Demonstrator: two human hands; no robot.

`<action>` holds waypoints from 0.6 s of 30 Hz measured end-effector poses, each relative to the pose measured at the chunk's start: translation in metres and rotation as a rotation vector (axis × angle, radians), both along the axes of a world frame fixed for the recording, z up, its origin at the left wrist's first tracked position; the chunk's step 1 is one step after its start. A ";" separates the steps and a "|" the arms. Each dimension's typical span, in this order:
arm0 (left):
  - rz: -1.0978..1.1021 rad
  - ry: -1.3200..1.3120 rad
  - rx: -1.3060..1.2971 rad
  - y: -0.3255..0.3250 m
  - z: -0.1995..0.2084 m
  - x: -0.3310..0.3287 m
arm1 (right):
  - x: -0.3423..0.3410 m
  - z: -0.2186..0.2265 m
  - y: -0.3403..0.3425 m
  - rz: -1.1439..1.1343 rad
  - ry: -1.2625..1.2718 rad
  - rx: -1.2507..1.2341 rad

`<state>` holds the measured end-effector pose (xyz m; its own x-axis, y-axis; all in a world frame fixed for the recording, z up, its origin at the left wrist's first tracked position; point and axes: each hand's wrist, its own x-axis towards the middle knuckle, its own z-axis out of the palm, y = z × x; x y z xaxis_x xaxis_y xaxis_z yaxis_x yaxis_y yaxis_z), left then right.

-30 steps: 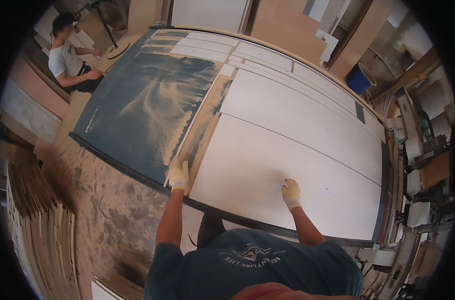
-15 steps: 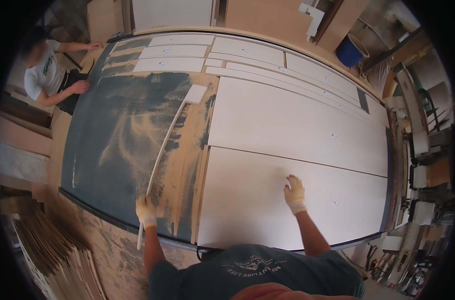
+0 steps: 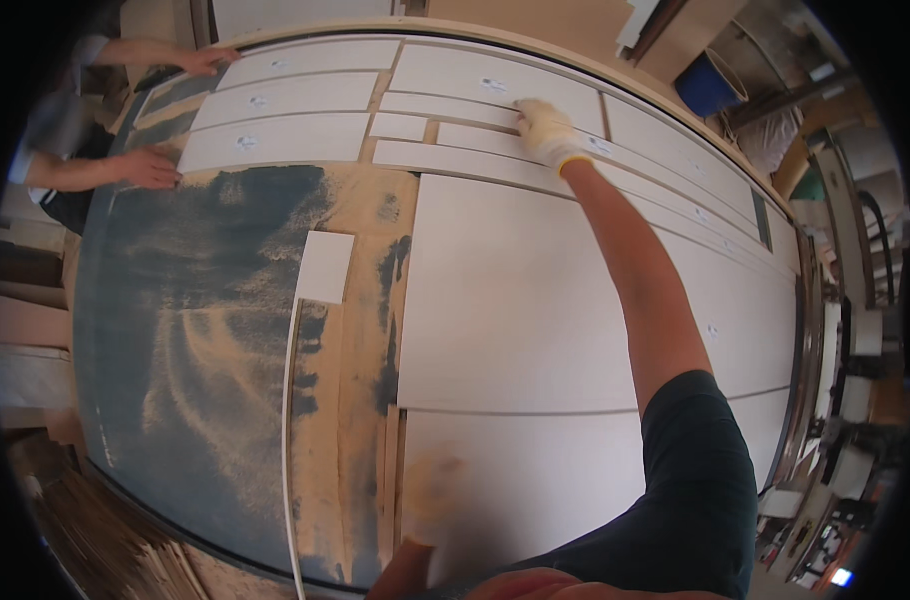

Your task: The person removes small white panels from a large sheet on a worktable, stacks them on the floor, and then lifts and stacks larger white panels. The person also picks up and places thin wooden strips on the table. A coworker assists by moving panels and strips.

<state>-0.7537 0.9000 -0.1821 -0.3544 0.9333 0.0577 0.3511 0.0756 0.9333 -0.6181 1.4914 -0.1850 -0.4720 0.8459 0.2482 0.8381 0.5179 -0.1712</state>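
My right hand (image 3: 548, 132), in a pale work glove with a yellow cuff, reaches far across the table. Its bent fingers are slightly apart, over the edges of a white panel (image 3: 445, 75) and a narrow white strip (image 3: 430, 107); contact is unclear. My left hand (image 3: 433, 485) is smeared by motion over the left end of the near large white panel (image 3: 535, 500); its fingers cannot be made out. Left of it lies a long thin white strip (image 3: 291, 420), its far end meeting a small white rectangular piece (image 3: 325, 267) on the dusty dark table (image 3: 205, 430).
At the far left, a co-worker's two hands (image 3: 147, 167) are at the ends of white labelled panels (image 3: 285, 135). Another large white panel (image 3: 515, 300) lies midway. Stacked boards (image 3: 115, 530) stand lower left, a blue bin (image 3: 710, 82) at the far right.
My right hand has moved forward to the far panels. My left hand has let go of the long strip and moved right. The small piece is turned. The co-worker's hands now reach the panels.
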 end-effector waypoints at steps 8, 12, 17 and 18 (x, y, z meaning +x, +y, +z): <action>-0.406 0.001 -0.214 0.049 -0.031 0.042 | 0.004 -0.058 0.163 -0.171 -0.149 0.122; -0.240 0.010 -0.029 0.041 -0.037 0.046 | 0.001 -0.041 0.163 -0.157 -0.307 0.071; -0.240 0.059 -0.018 0.037 -0.042 0.052 | -0.025 -0.018 0.151 -0.248 -0.428 0.020; -0.211 0.054 0.006 0.038 -0.041 0.052 | -0.029 -0.018 0.150 -0.274 -0.444 0.000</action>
<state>-0.7019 0.9376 -0.2226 -0.1475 0.9861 0.0770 0.4077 -0.0103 0.9130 -0.6467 1.6412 -0.2030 -0.2933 0.9531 0.0740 0.9346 0.2696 0.2319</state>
